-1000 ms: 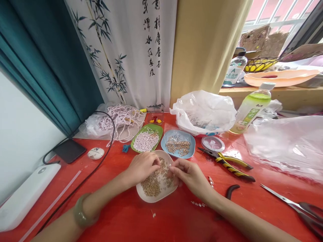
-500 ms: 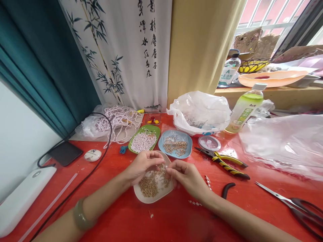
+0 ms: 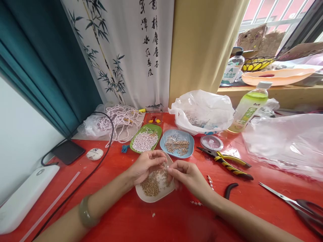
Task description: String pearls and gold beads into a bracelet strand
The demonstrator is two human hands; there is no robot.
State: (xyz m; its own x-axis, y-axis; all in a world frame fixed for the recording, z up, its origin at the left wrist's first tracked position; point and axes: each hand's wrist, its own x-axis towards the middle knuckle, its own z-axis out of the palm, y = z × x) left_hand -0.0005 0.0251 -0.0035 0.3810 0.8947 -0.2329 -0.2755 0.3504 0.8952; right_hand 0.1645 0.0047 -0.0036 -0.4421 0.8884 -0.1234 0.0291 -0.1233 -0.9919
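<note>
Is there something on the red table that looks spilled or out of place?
Slightly: a small pale bit lies loose on the red table, below the white plate in the picture, outside any dish. It is too small to identify.

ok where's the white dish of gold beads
In the head view, the white dish sits at lower centre, partly hidden by the left hand and right hand, nearer than the green tray and blue tray.

Beyond our red surface [image 3: 176, 222] we see a teal curtain [image 3: 37, 67], a bamboo-printed panel [image 3: 133, 60], a gold curtain [image 3: 202, 50] and a bright barred window [image 3: 267, 13].
</note>
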